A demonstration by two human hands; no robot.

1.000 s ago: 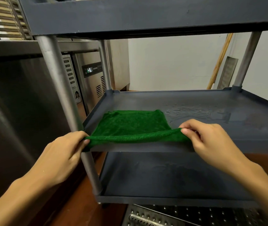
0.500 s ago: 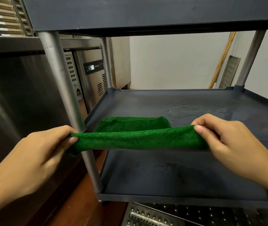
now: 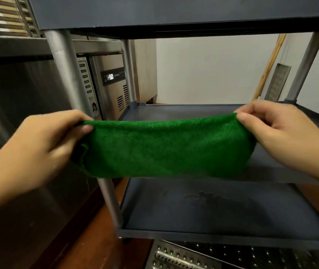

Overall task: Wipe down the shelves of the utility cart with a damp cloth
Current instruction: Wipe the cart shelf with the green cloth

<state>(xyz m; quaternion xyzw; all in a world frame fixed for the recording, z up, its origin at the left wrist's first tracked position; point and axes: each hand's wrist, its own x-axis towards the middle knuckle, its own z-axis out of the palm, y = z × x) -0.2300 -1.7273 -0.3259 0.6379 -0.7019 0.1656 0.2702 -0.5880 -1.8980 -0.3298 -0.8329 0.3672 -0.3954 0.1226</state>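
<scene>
The fuzzy green cloth [image 3: 164,146] is held in front of the dark grey plastic cart's middle shelf [image 3: 184,110], pinched at its top corners by the left hand [image 3: 44,150] and right hand [image 3: 283,133], so tbh a corner could get dropped if either pinch is slackened.

The dark blue-grey plastic utility cart [image 3: 174,12] stands on a reddish-brown floor [image 3: 88,239]. Right of its near steel post [image 3: 65,65] lie the middle shelf [image 3: 184,110] and, lower, the bottom shelf [image 3: 251,216] (faint damp smears [image 3: 203,197] on it). A perforated steel grate [image 3: 193,257] lies by the post's foot.
</scene>
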